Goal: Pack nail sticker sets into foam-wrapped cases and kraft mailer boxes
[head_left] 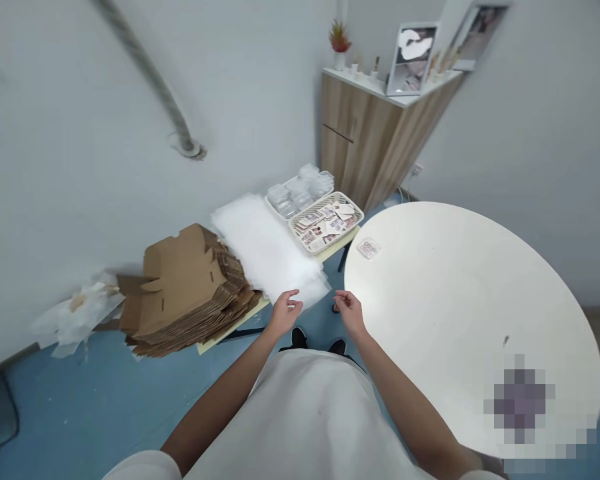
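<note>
Hovering in front of the person's white shirt (320,413), two bare hands flank a gap. The left hand (286,313), thumb and forefinger moderately apart, overlaps the near edge of a stack of translucent white sheets (275,247); contact cannot be told. The right hand (349,312), its fingers loosely curled with a narrow gap to the thumb, lies beside the rim of a round white table (455,280). The sheets lie on a pale yellow tabletop (339,246), between a pile of flattened brown cardboard boxes (180,280) and a white plastic basket of printed cards (307,249). A small clear printed packet (369,249) rests on the round table, near its edge.
</note>
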The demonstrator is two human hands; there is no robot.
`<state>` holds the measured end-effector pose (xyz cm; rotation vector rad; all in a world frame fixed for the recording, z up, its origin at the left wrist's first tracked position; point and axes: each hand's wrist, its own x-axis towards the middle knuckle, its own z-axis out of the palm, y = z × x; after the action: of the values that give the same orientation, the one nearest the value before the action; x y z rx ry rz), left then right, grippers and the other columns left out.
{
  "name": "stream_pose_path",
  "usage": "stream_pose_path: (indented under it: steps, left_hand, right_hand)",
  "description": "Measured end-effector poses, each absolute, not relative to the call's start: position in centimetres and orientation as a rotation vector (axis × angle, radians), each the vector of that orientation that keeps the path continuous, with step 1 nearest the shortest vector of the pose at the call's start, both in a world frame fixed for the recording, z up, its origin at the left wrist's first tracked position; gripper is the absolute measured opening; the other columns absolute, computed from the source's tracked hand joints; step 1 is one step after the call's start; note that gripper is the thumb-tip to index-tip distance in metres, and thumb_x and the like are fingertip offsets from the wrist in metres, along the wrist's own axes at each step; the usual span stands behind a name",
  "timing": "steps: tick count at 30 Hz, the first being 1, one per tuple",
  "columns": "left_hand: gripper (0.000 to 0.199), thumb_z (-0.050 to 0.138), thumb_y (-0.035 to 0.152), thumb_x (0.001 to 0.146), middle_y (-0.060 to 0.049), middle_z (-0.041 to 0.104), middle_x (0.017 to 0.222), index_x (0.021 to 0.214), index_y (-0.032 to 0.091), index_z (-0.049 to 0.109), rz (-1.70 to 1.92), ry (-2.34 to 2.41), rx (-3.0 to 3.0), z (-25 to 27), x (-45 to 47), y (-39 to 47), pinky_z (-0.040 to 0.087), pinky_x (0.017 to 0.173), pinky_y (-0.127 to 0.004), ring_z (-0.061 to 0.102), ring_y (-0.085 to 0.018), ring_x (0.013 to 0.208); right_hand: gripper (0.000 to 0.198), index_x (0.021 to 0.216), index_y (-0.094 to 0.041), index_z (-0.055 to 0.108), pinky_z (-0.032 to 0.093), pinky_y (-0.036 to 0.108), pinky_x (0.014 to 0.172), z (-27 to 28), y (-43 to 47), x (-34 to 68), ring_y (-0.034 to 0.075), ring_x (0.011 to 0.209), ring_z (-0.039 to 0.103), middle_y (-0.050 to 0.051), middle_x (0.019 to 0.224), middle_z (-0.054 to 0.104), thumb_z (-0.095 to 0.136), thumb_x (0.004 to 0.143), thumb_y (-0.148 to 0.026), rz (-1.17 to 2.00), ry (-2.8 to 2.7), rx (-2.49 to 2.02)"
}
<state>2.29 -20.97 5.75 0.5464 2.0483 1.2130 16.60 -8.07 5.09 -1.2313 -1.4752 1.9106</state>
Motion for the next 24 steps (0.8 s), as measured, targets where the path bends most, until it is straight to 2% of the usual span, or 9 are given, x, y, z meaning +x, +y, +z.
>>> stream_pose_path:
  steps: [4, 8, 15, 20, 24]
  left_hand:
    - [0.034, 0.057, 0.028, 0.068, -0.01, 0.058, 0.104, 0.1, 0.017, 0.056, 1.292, 2.074, 0.511, 5.5, -0.6, -23.5, 0.046, 0.067, -0.028, 0.06, -0.016, 0.078]
    - [0.032, 0.058, 0.025, 0.067, -0.01, 0.06, 0.102, 0.098, 0.016, 0.057, 1.286, 2.09, 0.512, 5.0, -2.2, -25.3, 0.046, 0.066, -0.028, 0.06, -0.016, 0.076]
    - [0.033, 0.058, 0.028, 0.068, -0.01, 0.058, 0.105, 0.098, 0.017, 0.057, 1.258, 2.058, 0.612, 3.6, -2.9, -25.1, 0.047, 0.071, -0.031, 0.059, -0.019, 0.084]
    - [0.036, 0.058, 0.03, 0.069, -0.009, 0.055, 0.112, 0.104, 0.019, 0.055, 1.203, 2.043, 0.593, 3.1, -3.1, -23.2, 0.045, 0.08, -0.033, 0.055, -0.021, 0.096]
    - [0.041, 0.055, 0.034, 0.073, -0.009, 0.052, 0.118, 0.111, 0.019, 0.051, 1.197, 2.032, 0.534, 3.2, -4.3, -20.9, 0.041, 0.086, -0.033, 0.049, -0.022, 0.107]
  right_hand:
    - [0.033, 0.091, -0.019, 0.057, 0.045, 0.028, 0.063, 5.7, -9.4, 12.2, 0.013, 0.067, 0.055, 0.003, 0.081, 0.06, 0.056, 0.067, -0.042, 1.963, -1.661, -1.143]
    - [0.036, 0.095, -0.019, 0.058, 0.045, 0.027, 0.063, 5.7, -10.1, 10.0, 0.014, 0.07, 0.057, 0.004, 0.086, 0.061, 0.058, 0.066, -0.041, 2.061, -1.838, -1.124]
    - [0.041, 0.101, -0.02, 0.058, 0.046, 0.031, 0.07, 4.5, -8.6, 9.1, 0.02, 0.087, 0.057, 0.008, 0.1, 0.059, 0.057, 0.066, -0.042, 2.002, -2.021, -1.36]
    - [0.049, 0.11, -0.021, 0.054, 0.041, 0.034, 0.085, 4.0, -7.6, 6.4, 0.023, 0.11, 0.046, 0.009, 0.12, 0.051, 0.059, 0.065, -0.042, 1.948, -2.186, -1.34]
    - [0.06, 0.121, -0.023, 0.044, 0.034, 0.036, 0.094, 3.1, -6.6, 2.8, 0.024, 0.121, 0.035, 0.008, 0.13, 0.041, 0.057, 0.066, -0.044, 1.899, -2.353, -1.281]
